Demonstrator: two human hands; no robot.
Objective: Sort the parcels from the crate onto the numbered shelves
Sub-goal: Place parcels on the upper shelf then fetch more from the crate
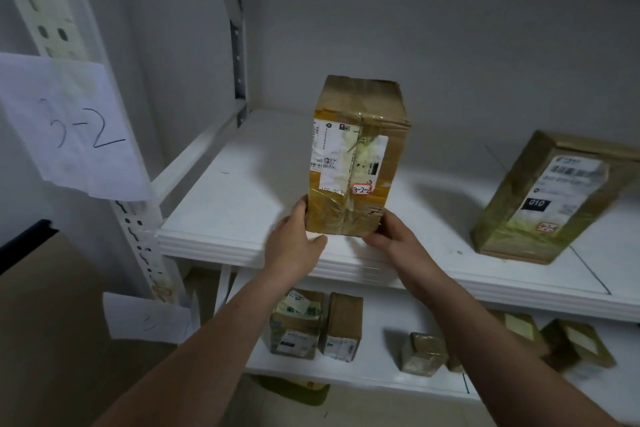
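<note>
Left hand (294, 239) and right hand (388, 232): each grips a lower corner of parcel (356, 156), upright at shelf (242, 204) front edge. Sticker (362, 189) 3-2-2; sign (69, 128) 3-2. Step: placing. Next: push back, release. Second parcel (550, 198) well right.

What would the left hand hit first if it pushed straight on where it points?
The left hand holds the taped parcel, so that comes first; beside it, probably only shelf board, then the back wall. Depth unclear.
</note>
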